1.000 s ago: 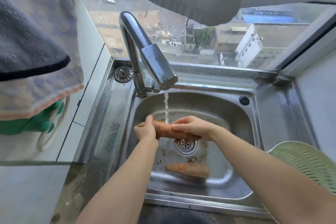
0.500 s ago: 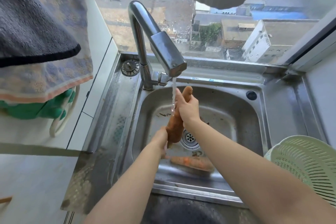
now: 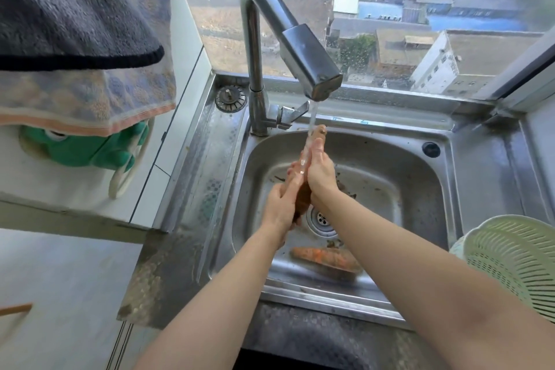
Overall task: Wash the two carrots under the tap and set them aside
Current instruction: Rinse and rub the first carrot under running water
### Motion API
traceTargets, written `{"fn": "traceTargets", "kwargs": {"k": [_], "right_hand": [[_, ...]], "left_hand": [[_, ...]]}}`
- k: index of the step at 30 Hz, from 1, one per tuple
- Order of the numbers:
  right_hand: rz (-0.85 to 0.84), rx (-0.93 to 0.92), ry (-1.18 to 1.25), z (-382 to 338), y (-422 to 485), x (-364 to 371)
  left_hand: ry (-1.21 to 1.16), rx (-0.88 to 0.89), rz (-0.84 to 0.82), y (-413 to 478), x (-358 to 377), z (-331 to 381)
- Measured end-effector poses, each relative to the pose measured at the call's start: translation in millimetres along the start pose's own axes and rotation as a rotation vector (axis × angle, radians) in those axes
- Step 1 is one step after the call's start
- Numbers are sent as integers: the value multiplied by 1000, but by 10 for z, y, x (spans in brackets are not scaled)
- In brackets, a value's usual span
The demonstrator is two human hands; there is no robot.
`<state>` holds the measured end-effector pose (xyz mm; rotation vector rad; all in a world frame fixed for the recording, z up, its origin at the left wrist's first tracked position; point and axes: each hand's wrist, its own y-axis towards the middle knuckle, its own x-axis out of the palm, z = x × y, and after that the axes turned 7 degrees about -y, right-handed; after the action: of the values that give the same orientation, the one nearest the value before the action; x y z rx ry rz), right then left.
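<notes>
While water (image 3: 312,114) runs, your left hand (image 3: 280,206) and right hand (image 3: 320,173) grip carrot 1 (image 3: 303,198), carrot 2 (image 3: 324,257) lies near in sink (image 3: 390,159).

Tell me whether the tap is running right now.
On. Water streams from the tap spout onto the carrot, which the left hand and right hand grip over the sink.

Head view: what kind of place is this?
Probably a home kitchen on an upper floor: a stainless sink with a running tap, a carrot being rinsed under it, and a slotted colander beside the basin. The window looks down on rooftops.
</notes>
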<state>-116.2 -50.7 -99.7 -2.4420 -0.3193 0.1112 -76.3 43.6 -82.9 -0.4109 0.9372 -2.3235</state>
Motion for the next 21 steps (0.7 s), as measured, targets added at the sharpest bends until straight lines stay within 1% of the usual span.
{"fn": "traceTargets", "kwargs": {"k": [1,2,4,5,6,8,10,12,14,16,18,21], "right_hand": [[-37,-6,17,22,-25,-12],[-88,-16,35,59,-49,-32],[-167,-64,19,105,-97,-47],[-170,-84,11,116,-112,-40],[-137,-86,17,119,-106,-17],[-39,-39,44,85,-118,51],[11,8,76,66,-127,86],[-24,2,69,70,-150,76],[-118,-57,86,91,-159,31],[-165,-103,124,66,-152,-1],[-148,-101,134,18,-163,1],[-120,-65,27,-63,-228,32]], "left_hand": [[28,13,34,14,-16,17],[39,-11,56,46,-46,34],[62,-106,59,83,-117,63],[83,-144,42,77,-150,69],[103,-167,15,73,-173,54],[99,-189,-18,58,-190,-5],[48,-196,-29,51,-169,-55],[15,-205,-39,40,-157,-55],[-6,-229,-76,19,-197,-41],[19,-244,-121,6,-257,-58],[44,-238,-155,16,-280,-86],[65,-244,-211,12,-222,-139]]}}
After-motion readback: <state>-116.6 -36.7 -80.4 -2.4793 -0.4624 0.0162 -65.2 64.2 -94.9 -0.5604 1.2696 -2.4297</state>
